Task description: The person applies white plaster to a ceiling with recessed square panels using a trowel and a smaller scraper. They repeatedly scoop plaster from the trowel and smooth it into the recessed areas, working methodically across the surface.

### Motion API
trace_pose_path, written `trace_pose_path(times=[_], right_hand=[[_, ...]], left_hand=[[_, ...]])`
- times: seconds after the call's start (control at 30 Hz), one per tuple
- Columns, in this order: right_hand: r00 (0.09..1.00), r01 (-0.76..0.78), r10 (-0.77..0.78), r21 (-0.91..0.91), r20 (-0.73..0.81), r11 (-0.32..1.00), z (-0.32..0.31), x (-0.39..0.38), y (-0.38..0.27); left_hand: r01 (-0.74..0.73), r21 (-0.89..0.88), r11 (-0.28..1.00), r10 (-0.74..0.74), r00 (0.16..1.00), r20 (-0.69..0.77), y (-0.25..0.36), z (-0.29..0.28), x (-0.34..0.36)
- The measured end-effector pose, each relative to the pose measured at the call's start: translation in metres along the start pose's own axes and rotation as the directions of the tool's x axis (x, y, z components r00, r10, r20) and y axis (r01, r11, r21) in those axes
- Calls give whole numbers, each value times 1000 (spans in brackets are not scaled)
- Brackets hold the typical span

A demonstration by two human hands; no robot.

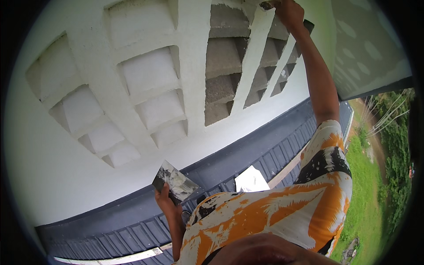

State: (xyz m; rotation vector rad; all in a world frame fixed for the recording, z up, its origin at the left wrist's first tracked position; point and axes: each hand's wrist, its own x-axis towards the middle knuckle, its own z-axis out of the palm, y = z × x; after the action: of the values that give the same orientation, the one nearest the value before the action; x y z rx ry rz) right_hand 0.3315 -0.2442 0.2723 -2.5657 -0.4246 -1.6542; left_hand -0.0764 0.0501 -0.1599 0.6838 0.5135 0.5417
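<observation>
The right hand (289, 12) is clamped on a putty knife (268, 5) pressed against the white wall (53, 176) up high; the left hand (165, 201) grips a putty-smeared plate (176, 182) down low, above the grey roof (260, 152).

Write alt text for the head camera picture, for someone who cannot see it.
A person reaches their right hand up with a putty knife to a white wall of recessed vent blocks, some still bare grey. Their left hand holds a flat plate smeared with white filler, above a dark metal roof.
</observation>
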Motion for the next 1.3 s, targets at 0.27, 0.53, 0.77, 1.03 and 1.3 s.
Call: trace_pose_path(times=[0.27,0.53,0.77,1.03,1.3], right_hand=[[983,50,-102,310,153,949,-2,-35,-23],[961,67,-116,198,250,978,33,-31,-37],[964,-73,59,45,260,996,28,-10,-50],[989,-128,137,152,-49,980,-2,12,-39],[757,-604,-280,796,591,46,-77,-157,-119]], left_hand=[[34,9,999,-33,997,-75,-11,-9,4],[85,-9,996,-86,991,-100,-12,-7,11],[80,-51,995,-85,990,-110,-19,-25,22],[88,-28,996,-90,992,-93,-22,-29,23],[300,-304,904,-209,931,299,1,49,32]])
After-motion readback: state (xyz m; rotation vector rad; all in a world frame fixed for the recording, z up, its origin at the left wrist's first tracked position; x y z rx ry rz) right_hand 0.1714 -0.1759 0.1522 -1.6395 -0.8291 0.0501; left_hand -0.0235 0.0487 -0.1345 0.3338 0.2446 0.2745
